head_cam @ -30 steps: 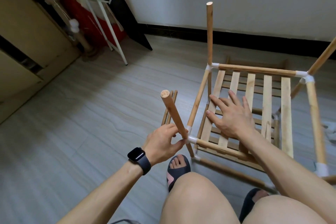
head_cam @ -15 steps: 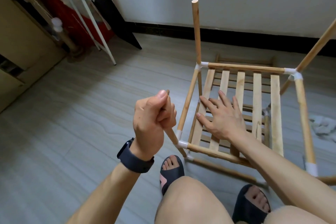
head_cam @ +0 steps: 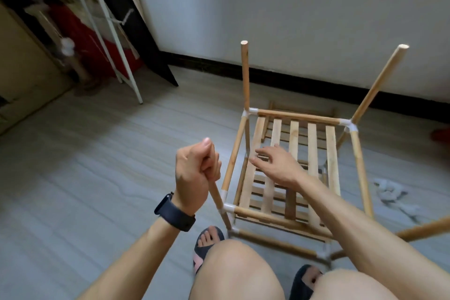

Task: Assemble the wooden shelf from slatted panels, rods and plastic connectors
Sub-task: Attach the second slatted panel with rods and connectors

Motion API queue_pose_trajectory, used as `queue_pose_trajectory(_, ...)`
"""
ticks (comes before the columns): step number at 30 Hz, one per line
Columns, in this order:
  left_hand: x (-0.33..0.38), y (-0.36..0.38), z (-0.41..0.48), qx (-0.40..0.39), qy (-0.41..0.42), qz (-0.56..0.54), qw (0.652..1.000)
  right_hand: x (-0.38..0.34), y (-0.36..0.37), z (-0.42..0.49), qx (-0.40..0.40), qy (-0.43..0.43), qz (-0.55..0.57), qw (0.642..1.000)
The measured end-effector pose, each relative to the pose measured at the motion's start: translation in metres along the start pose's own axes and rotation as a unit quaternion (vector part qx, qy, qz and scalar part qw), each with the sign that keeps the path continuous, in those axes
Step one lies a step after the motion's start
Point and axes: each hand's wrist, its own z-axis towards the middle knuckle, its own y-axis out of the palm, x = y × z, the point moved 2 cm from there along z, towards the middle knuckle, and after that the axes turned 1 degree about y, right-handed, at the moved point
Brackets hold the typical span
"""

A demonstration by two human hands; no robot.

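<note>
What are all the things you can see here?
slatted wooden shelf panels: two, pale brown, stacked in the frame
upright round wooden rods: two, tan, far corners
plastic corner connectors: several, white, frame joints
tilted wooden rod: one, tan, near-left corner
metal rack legs: white, back left
crumpled heap: one, grey, floor right
smartwatch: one, black, left wrist
slippers: two, dark, on feet
left hand: grips the tilted wooden rod
right hand: open, at top panel

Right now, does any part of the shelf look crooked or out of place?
Yes. The rod gripped by the left hand leans outward at the near-left connector, while the far-left rod stands upright. It may not be fully seated.
</note>
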Motion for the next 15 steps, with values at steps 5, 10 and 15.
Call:
queue_pose_trajectory(5,0.005,0.001,0.003,0.018,0.001,0.023,1.000,-0.022,-0.089,-0.090,0.209,-0.050,-0.015,0.977)
queue_pose_trajectory(10,0.003,0.007,0.008,0.040,-0.001,0.048,0.998,-0.008,-0.144,-0.209,0.465,-0.076,0.002,0.882)
queue_pose_trajectory(15,0.002,0.008,0.001,0.030,0.000,0.043,0.999,-0.010,-0.136,-0.231,0.500,-0.098,0.106,0.854)
